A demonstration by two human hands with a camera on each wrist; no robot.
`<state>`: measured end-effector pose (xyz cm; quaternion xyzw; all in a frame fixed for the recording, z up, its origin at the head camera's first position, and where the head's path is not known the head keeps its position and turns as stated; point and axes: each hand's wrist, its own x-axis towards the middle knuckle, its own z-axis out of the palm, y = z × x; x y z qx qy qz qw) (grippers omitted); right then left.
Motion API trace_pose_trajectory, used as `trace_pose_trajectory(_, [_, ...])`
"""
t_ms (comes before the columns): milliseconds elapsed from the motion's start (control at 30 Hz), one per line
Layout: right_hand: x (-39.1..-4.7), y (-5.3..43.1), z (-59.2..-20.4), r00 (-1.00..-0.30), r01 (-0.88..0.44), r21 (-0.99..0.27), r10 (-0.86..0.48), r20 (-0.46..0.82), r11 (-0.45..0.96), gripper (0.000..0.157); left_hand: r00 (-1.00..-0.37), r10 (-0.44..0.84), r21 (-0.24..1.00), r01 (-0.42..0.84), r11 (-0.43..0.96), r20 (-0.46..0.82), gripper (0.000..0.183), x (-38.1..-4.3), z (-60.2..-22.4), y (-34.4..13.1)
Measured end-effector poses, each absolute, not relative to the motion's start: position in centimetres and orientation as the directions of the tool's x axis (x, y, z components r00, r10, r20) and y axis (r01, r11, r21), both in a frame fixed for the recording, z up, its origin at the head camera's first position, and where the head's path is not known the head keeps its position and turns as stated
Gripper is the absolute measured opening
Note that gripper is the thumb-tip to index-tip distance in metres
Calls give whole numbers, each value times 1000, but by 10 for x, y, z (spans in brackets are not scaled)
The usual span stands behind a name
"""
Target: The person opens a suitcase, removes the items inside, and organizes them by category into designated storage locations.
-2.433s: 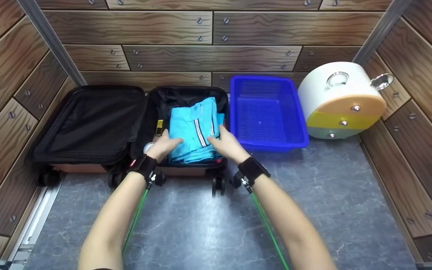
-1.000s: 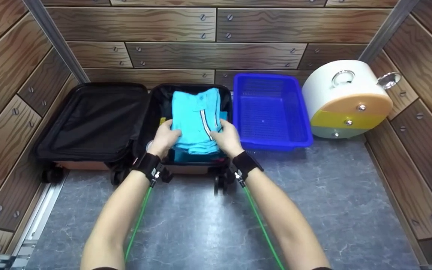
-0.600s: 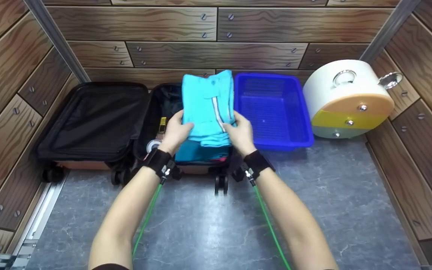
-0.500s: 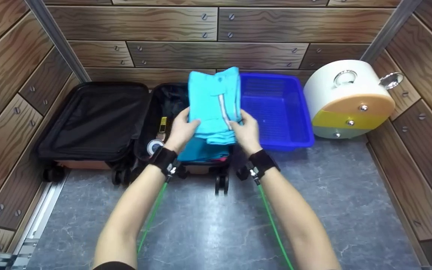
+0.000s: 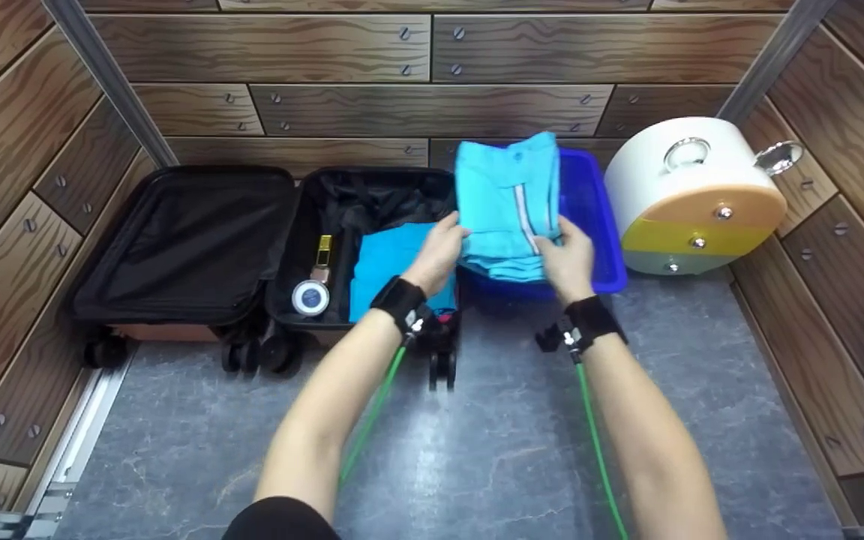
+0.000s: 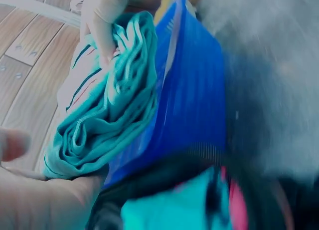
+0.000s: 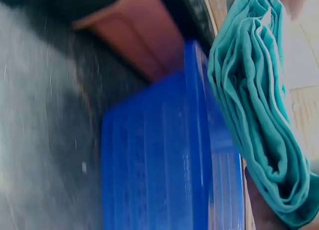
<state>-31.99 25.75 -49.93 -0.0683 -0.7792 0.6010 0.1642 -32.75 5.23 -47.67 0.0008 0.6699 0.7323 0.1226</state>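
A folded light-blue garment with a dark-edged white stripe is held up over the blue plastic basket. My left hand grips its left edge, thumb on top. At the right edge, my right hand pinches it, thumb near the stripe. Both wrist views show its thick layered folds. To the left lies an open suitcase. Inside it are another blue folded cloth, a watch-like item with a gold clasp and a round white-rimmed object. The garment hides much of the basket's inside.
The suitcase's other half, with its black lining, lies at the left. A white rounded box with coloured drawers stands right of the basket. Wood-patterned walls enclose the grey floor. Green cables run from both wrists.
Both hands have lifted the folded garment out of the suitcase and carried it right, over the basket. The blue cloth and the small items in the suitcase now show more fully.
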Motion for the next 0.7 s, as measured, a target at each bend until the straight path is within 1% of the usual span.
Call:
trace_pose_trajectory(100, [-323, 276, -499, -935, -39, -939, 319, 154, 341, 45, -950, 202, 937, -279, -210, -238, 63, -332, -478, 71])
trace_pose_trajectory(133, [-324, 281, -499, -936, -23, -932, 319, 146, 361, 45, -947, 206, 917, -298, -266, -248, 58, -333, -479, 76])
trace_pose_trajectory(200, [-326, 289, -501, -939, 5, -921, 318, 129, 389, 47, -941, 225, 880, -319, -352, -252, 42, -335, -482, 83])
trace_pose_trajectory(267, [-328, 294, -502, -942, 33, -911, 317, 109, 410, 49, -937, 249, 857, -329, -396, -245, 25, -336, -486, 87])
trace_pose_trajectory(300, [-329, 295, -503, -944, 45, -907, 315, 99, 419, 50, -934, 266, 851, -333, -407, -238, 22, -336, -488, 89])
trace_pose_trajectory(467, [-332, 299, -505, -954, 97, -884, 295, 48, 458, 51, -917, 315, 854, -358, -376, -245, 25, -336, -495, 90])
trace_pose_trajectory(633, [-337, 302, -506, -958, 145, -865, 286, -2, 480, 51, -891, 339, 880, -396, -261, -301, 57, -334, -494, 95])
trace_pose_trajectory(667, [-338, 303, -506, -959, 154, -862, 284, -12, 482, 51, -886, 344, 886, -401, -231, -311, 62, -334, -493, 96])
trace_pose_trajectory(700, [-339, 304, -507, -959, 163, -858, 284, -21, 487, 51, -883, 345, 890, -404, -211, -318, 64, -333, -493, 97])
